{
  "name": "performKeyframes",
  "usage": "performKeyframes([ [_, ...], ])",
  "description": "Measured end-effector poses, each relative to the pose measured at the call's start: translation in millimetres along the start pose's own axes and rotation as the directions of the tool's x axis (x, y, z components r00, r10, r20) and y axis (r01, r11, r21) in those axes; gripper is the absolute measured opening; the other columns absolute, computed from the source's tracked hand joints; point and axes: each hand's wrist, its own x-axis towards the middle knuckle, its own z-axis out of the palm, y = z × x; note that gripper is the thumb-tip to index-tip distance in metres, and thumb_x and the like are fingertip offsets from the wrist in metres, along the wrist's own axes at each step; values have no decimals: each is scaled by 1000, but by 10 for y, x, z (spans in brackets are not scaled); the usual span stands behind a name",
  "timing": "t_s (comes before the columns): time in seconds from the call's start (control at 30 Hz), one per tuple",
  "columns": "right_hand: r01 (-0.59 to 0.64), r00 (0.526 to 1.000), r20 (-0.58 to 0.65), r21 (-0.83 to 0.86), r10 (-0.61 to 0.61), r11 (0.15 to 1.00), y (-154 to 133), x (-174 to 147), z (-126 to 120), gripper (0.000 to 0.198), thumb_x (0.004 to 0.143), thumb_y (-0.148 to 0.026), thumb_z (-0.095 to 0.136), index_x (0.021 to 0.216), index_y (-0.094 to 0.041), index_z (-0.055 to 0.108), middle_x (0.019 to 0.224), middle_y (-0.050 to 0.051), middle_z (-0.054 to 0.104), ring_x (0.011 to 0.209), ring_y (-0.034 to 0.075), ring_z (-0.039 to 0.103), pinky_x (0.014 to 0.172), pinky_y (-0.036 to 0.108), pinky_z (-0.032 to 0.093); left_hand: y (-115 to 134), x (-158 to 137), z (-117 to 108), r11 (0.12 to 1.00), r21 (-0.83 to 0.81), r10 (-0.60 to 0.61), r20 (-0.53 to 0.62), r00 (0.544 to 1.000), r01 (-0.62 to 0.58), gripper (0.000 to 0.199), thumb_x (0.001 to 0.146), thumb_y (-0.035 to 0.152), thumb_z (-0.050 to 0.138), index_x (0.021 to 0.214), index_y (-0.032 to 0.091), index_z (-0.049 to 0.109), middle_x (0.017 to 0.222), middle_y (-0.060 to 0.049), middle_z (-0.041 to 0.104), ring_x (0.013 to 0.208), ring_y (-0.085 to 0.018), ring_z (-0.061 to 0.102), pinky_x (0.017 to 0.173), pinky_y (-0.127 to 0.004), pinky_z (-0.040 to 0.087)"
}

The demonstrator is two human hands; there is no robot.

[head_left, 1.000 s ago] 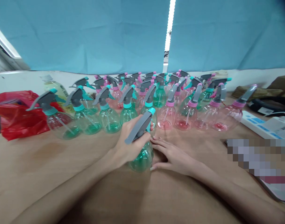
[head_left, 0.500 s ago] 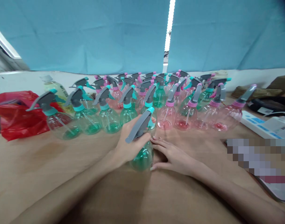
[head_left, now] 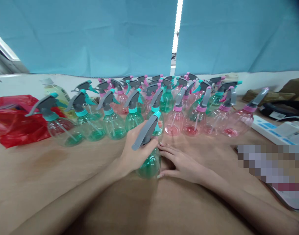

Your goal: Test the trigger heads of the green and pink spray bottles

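A clear green spray bottle (head_left: 149, 166) with a grey trigger head and turquoise nozzle stands upright on the table. My left hand (head_left: 137, 147) is wrapped round its neck, just under the head, and hides part of it. Beside the bottle's right side, my right hand (head_left: 180, 163) lies low on the table with its fingers apart and fingertips close to the bottle; whether they touch it I cannot tell. Just behind stands a row of spray bottles, with green ones (head_left: 115, 125) to the left and pink ones (head_left: 174, 124) to the right.
More spray bottles crowd behind the front row. At the left are a red plastic bag (head_left: 22, 124) and a yellowish bottle with a white cap (head_left: 57, 93). A white power strip (head_left: 269, 129), a black coil (head_left: 281, 109) and a flat device with a blurred surface (head_left: 274, 173) lie on the right.
Almost nothing differs. The view has shifted very slightly, while both hands keep their places at the green spray bottle.
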Motion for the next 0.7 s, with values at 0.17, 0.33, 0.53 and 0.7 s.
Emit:
performKeyframes([
  [0.17,3,1000,-9,19,-3,1000,13,-5,15,80,77,-64,59,142,-19,40,149,13,37,138,30,32,110,50,32,0,-1,1,1000,14,13,-6,1000,-13,30,78,22,55,106,22,64,79,0,63,70,-16,58,66,-29,47],
  [0.33,-6,1000,5,15,6,1000,1,-1,2,80,78,-64,57,142,-18,40,149,13,37,138,29,32,111,49,31,4,4,5,1000,-2,21,-7,1000,-21,30,77,22,55,105,20,63,77,0,61,70,-16,56,66,-29,47],
  [0.53,-13,1000,5,23,13,1000,-6,-5,-3,83,76,-67,57,143,-20,39,150,12,36,138,29,32,111,49,32,6,5,3,1000,-30,10,6,1000,-10,31,76,21,54,106,22,63,76,0,61,68,-15,55,63,-27,46],
  [0.7,-12,1000,-2,27,12,1000,3,-10,3,81,77,-65,58,142,-20,39,149,12,37,138,30,32,110,50,32,2,6,-6,1000,-7,15,16,1000,-15,31,77,22,54,107,21,62,81,0,63,69,-15,56,67,-29,47],
])
